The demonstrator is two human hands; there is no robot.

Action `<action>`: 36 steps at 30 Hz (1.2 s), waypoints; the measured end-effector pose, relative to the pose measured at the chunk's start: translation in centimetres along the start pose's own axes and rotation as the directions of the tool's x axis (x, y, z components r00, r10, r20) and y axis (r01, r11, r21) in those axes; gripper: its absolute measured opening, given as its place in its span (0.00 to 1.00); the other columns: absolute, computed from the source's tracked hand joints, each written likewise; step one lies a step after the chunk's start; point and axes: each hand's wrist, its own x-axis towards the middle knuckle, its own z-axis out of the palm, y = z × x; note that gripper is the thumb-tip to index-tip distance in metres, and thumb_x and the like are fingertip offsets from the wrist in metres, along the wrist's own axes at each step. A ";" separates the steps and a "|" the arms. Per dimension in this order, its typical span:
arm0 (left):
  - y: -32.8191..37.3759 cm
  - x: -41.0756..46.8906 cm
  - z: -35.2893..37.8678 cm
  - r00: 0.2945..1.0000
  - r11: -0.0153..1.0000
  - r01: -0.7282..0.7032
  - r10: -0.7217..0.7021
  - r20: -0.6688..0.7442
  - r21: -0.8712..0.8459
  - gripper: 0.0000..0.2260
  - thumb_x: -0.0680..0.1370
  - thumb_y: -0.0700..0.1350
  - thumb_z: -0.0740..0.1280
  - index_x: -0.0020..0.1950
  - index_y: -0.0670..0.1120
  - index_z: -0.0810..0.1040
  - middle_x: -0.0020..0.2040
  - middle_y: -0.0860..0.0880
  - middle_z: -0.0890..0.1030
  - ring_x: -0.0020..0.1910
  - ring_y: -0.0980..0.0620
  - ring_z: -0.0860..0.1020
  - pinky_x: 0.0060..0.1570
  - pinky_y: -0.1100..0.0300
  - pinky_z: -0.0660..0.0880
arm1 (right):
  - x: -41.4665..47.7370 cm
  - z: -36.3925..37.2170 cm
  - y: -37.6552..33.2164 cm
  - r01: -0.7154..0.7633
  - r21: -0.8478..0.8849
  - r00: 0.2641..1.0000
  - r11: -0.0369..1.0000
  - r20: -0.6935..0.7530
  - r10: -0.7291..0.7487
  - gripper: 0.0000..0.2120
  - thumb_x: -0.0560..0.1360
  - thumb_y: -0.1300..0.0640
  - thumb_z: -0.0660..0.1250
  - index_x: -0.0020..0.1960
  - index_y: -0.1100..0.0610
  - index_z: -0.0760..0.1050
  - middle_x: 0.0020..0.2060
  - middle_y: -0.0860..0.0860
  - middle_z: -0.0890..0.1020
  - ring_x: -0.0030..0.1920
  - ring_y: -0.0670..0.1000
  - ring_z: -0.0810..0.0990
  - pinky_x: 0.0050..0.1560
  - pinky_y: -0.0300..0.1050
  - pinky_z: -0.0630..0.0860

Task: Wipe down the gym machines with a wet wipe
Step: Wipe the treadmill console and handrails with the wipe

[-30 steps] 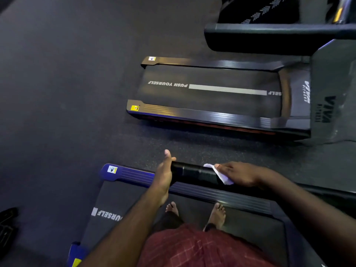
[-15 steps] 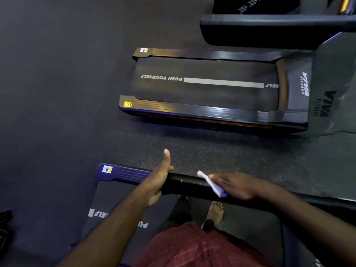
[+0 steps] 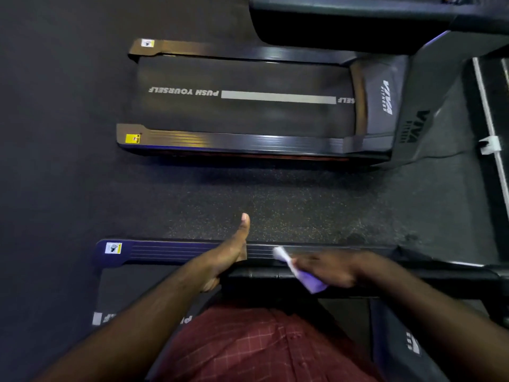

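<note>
Fingers [image 3: 304, 264] of the right hand [image 3: 333, 268] pinch the wipe [image 3: 311, 282] against the near treadmill's [image 3: 154, 252] handrail [image 3: 256, 277]. The left hand [image 3: 228, 257] braces its left end, thumb up, finger curl unclear. Firm pressure, with the wipe wrapped round the handrail, should clean best.

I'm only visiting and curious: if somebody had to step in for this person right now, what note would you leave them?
The left hand grips the free end of the treadmill handrail, thumb up.
The right hand holds the wet wipe against the handrail, a little along from the left hand.
Done: wiping of this handrail is under way; how much is already clean cannot be told.
Left, as far as shows: the rest of this handrail and machine, then the neighbouring treadmill ahead.
</note>
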 end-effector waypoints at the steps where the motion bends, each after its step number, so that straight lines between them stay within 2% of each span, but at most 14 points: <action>1: 0.3 0.2 0.0 1.000 0.999 0.012 -0.012 0.017 0.038 0.60 0.63 0.89 0.49 0.81 0.48 0.65 0.71 0.39 0.79 0.69 0.41 0.79 0.73 0.42 0.73 | -0.8 -0.6 1.0 -0.043 -0.019 0.999 0.999 0.015 0.043 0.41 0.82 0.28 0.41 0.68 0.57 0.77 0.65 0.56 0.81 0.63 0.53 0.79 0.64 0.44 0.70; 3: 0.9 0.3 0.2 1.000 0.990 0.008 -0.011 0.022 0.138 0.58 0.64 0.88 0.47 0.83 0.53 0.64 0.77 0.42 0.73 0.73 0.45 0.75 0.77 0.43 0.67 | -0.4 -1.2 2.5 -0.159 -0.071 0.985 0.985 0.050 0.163 0.35 0.85 0.34 0.43 0.78 0.56 0.69 0.77 0.54 0.71 0.75 0.53 0.71 0.73 0.44 0.63; 5: 1.7 0.0 0.8 1.000 0.969 -0.020 0.019 0.007 0.246 0.53 0.70 0.84 0.43 0.84 0.52 0.62 0.80 0.47 0.68 0.74 0.50 0.70 0.80 0.44 0.60 | 1.5 -1.4 2.3 -0.213 -0.100 0.976 0.972 0.033 0.217 0.31 0.87 0.39 0.47 0.80 0.57 0.66 0.81 0.54 0.65 0.78 0.54 0.67 0.77 0.48 0.61; 7: 2.1 0.4 1.0 1.000 0.942 -0.027 0.023 0.018 0.333 0.51 0.71 0.83 0.41 0.82 0.52 0.69 0.79 0.48 0.70 0.71 0.52 0.71 0.81 0.44 0.57 | 3.5 -1.0 0.6 -0.153 -0.042 0.987 0.987 0.048 0.155 0.31 0.86 0.38 0.48 0.78 0.57 0.69 0.79 0.54 0.68 0.76 0.55 0.70 0.76 0.49 0.64; 10: 2.1 1.7 0.9 0.995 0.905 -0.066 0.026 0.101 0.420 0.51 0.67 0.87 0.42 0.63 0.54 0.86 0.72 0.50 0.79 0.71 0.52 0.75 0.79 0.49 0.61 | 3.9 0.1 -2.3 0.002 0.049 0.998 0.999 0.056 -0.005 0.27 0.86 0.37 0.47 0.70 0.52 0.74 0.69 0.55 0.76 0.67 0.53 0.75 0.68 0.47 0.66; 14: 3.2 0.7 2.1 0.987 0.852 -0.096 0.015 0.159 0.514 0.40 0.77 0.78 0.44 0.67 0.56 0.84 0.67 0.63 0.80 0.64 0.65 0.78 0.66 0.71 0.69 | 1.2 0.2 0.7 0.084 0.061 0.995 0.995 0.040 -0.087 0.22 0.87 0.45 0.49 0.63 0.55 0.77 0.66 0.57 0.80 0.61 0.53 0.78 0.67 0.48 0.70; 15: 3.5 0.4 2.5 0.981 0.837 -0.119 0.018 0.191 0.534 0.39 0.78 0.77 0.45 0.72 0.57 0.80 0.70 0.65 0.77 0.67 0.67 0.76 0.69 0.71 0.67 | 0.3 0.1 2.4 0.069 0.058 0.997 0.996 0.030 -0.071 0.20 0.88 0.46 0.49 0.60 0.53 0.77 0.63 0.55 0.81 0.59 0.53 0.78 0.65 0.46 0.71; 17: 3.9 0.5 3.2 0.976 0.781 -0.128 -0.011 0.219 0.612 0.41 0.77 0.79 0.46 0.82 0.58 0.67 0.80 0.64 0.65 0.77 0.63 0.65 0.81 0.61 0.54 | -1.6 -0.4 5.5 -0.006 0.078 1.000 0.997 0.004 0.006 0.18 0.89 0.47 0.48 0.52 0.51 0.74 0.58 0.54 0.78 0.55 0.51 0.76 0.57 0.43 0.69; 21: 4.9 0.9 4.4 0.977 0.642 -0.114 -0.068 0.204 0.758 0.42 0.76 0.80 0.46 0.85 0.60 0.54 0.83 0.61 0.51 0.83 0.56 0.54 0.83 0.51 0.45 | -2.3 -2.1 10.6 -0.225 -0.052 0.974 0.973 -0.010 0.225 0.23 0.88 0.48 0.49 0.72 0.60 0.74 0.73 0.60 0.74 0.71 0.59 0.75 0.70 0.50 0.68; 24: 5.5 1.2 5.7 0.964 0.667 -0.131 -0.088 0.252 0.733 0.51 0.66 0.87 0.52 0.84 0.62 0.59 0.85 0.58 0.57 0.82 0.56 0.59 0.83 0.53 0.52 | -0.5 -2.2 10.6 -0.166 -0.081 0.986 0.983 -0.005 0.166 0.25 0.87 0.45 0.52 0.71 0.61 0.75 0.72 0.57 0.76 0.67 0.58 0.77 0.68 0.48 0.71; 27: 6.3 1.1 7.3 0.941 0.706 -0.187 -0.071 0.331 0.683 0.43 0.73 0.80 0.60 0.81 0.54 0.69 0.79 0.54 0.71 0.76 0.55 0.71 0.79 0.58 0.64 | -0.4 -1.6 8.2 -0.014 0.007 0.999 1.000 0.038 0.014 0.21 0.88 0.49 0.51 0.70 0.60 0.75 0.69 0.58 0.77 0.60 0.54 0.76 0.57 0.43 0.70; 30: 7.1 1.5 9.4 0.939 0.664 -0.204 -0.075 0.335 0.720 0.43 0.72 0.78 0.65 0.78 0.51 0.73 0.74 0.52 0.77 0.72 0.52 0.76 0.76 0.53 0.69 | -2.2 -1.3 9.8 0.021 0.049 1.000 0.999 0.019 -0.022 0.22 0.87 0.44 0.50 0.67 0.55 0.76 0.67 0.57 0.78 0.61 0.55 0.77 0.62 0.47 0.71; 33: 7.4 2.9 10.9 0.946 0.634 -0.207 -0.066 0.318 0.746 0.52 0.62 0.82 0.70 0.78 0.53 0.72 0.72 0.56 0.77 0.71 0.57 0.76 0.77 0.50 0.68 | -5.0 -1.2 13.5 -0.008 0.052 1.000 0.999 -0.008 0.008 0.23 0.86 0.41 0.51 0.65 0.54 0.77 0.66 0.54 0.79 0.61 0.53 0.77 0.65 0.48 0.71; 36: 8.5 3.3 13.1 0.943 0.575 -0.234 -0.063 0.327 0.784 0.57 0.62 0.84 0.67 0.82 0.51 0.66 0.77 0.56 0.71 0.74 0.57 0.71 0.77 0.56 0.65 | -7.6 -1.9 16.6 -0.148 0.007 0.989 0.989 -0.026 0.148 0.22 0.88 0.45 0.49 0.65 0.56 0.76 0.69 0.56 0.77 0.63 0.54 0.77 0.62 0.46 0.69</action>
